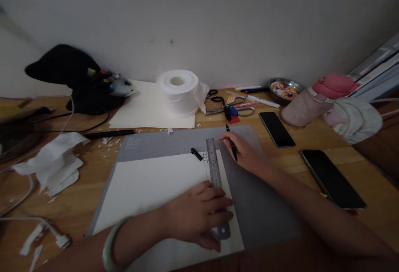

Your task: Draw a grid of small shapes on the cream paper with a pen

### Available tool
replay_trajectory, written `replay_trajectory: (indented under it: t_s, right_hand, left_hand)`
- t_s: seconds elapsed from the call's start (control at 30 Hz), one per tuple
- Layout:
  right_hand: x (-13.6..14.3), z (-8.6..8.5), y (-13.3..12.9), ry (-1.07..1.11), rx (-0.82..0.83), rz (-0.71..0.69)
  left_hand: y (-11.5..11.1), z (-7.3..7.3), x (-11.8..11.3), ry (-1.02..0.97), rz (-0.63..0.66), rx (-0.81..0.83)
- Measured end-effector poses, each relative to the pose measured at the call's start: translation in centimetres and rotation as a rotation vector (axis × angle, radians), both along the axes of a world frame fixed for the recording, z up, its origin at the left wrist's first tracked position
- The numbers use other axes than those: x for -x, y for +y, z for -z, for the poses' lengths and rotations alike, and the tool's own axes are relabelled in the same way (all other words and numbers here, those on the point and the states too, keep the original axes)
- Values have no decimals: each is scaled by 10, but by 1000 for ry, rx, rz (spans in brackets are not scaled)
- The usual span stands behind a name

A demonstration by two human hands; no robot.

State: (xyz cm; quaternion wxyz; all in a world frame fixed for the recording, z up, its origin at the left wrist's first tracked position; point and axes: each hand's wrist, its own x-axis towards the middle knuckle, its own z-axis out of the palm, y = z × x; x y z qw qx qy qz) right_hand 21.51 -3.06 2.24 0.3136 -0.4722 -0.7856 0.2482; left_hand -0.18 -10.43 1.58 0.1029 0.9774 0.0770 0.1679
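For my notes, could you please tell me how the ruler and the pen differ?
The ruler is silvery; the pen is black. The ruler is longer than the pen. The ruler lies under the left hand; the pen is in the right hand. Both are straight and slim.

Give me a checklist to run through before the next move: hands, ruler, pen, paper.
1. Left hand on the ruler: ok, it lies across the near part.
2. Pen in the right hand: ok, held in the fingers.
3. Pen over the white paper: not ok, it shows beyond the right edge, above the grey mat.
4. Black cap off the paper: not ok, it lies there, left of the ruler.
5. Ruler edge matched to the drawn boxes: cannot tell, the marks are too small.
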Motion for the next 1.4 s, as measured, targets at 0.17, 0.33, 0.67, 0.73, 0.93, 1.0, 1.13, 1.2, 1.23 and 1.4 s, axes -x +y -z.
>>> replay_trajectory:
  t_s: [0.17, 0.33, 0.67, 0.73, 0.93, 1.0, 1.13, 1.2, 1.23, 1.4]
  right_hand:
    - [23, -2, 29, -225, -65, -44]
    - [38, -5, 43, -270, -61, -57]
    - [47, -3, 50, -297, 24, 45]
    - [44, -4, 50, -282, 31, 60]
    - [23, -13, 43, -124, 14, 98]
    - [13, -15, 37, -44, -10, 118]
    - [-7, -18, 17, -32, 15, 180]
    - [-16, -17, 7, -59, 48, 242]
    - [-21, -16, 3, -77, 67, 279]
    - [-40, -4, -6, -121, 116, 393]
  left_hand:
    - [-4, -1, -2, 10, 39, -45]
    - [-9, -5, -4, 47, 70, -147]
    - [-14, -2, -4, 30, 149, -302]
    - [-15, -2, -4, 39, 160, -308]
    - [-16, -5, -4, 53, 160, -253]
    - [-17, -5, -4, 56, 164, -221]
    - [-19, -2, -5, 56, 179, -167]
    - [-20, 0, -4, 70, 193, -155]
    - [-20, 1, -4, 77, 200, -148]
    - [-13, 0, -2, 66, 71, -127]
